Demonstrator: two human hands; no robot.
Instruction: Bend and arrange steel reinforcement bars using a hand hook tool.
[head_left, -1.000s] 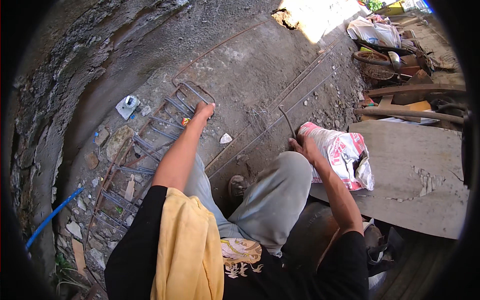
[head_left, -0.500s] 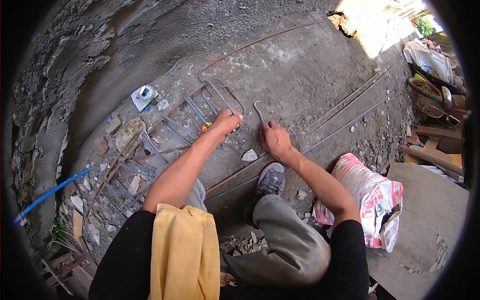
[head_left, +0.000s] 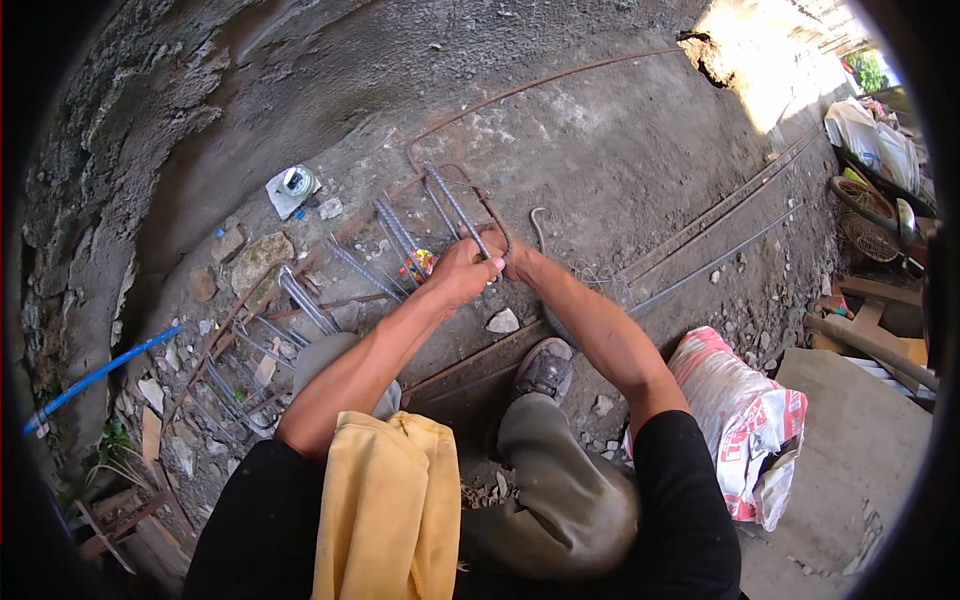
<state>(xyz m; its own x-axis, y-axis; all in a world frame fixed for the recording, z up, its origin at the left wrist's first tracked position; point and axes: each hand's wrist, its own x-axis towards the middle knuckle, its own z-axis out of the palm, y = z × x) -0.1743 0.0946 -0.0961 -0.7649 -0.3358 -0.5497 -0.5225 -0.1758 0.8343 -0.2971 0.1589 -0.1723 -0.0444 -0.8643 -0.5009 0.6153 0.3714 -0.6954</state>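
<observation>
A cage of ribbed steel stirrups and rusty bars [head_left: 395,228] lies on the dirt. My left hand [head_left: 466,277] is closed on the end of a ribbed steel stirrup [head_left: 446,205] at the cage's right end, thumb pressed along it. Close against it, my right hand [head_left: 512,254] reaches in from the right at the bent corner of a rusty bar [head_left: 490,212]. Its fingers look curled but are partly hidden, and what they hold does not show. Just past my right forearm is a thin hooked metal rod [head_left: 539,222], its lower end out of sight behind the arm.
A jar [head_left: 297,182] stands by the rough wall. Stones [head_left: 264,262] lie beside the cage, a blue pipe [head_left: 105,378] at left. Loose thin wire [head_left: 594,275] and long bars [head_left: 700,262] are to the right, near a red-and-white sack [head_left: 735,425]. My shoe [head_left: 545,368] is below.
My right hand has moved left from beside the hooked rod to meet my left hand at the stirrup end. The hooked rod stays behind, out of that hand. The view has shifted slightly.
</observation>
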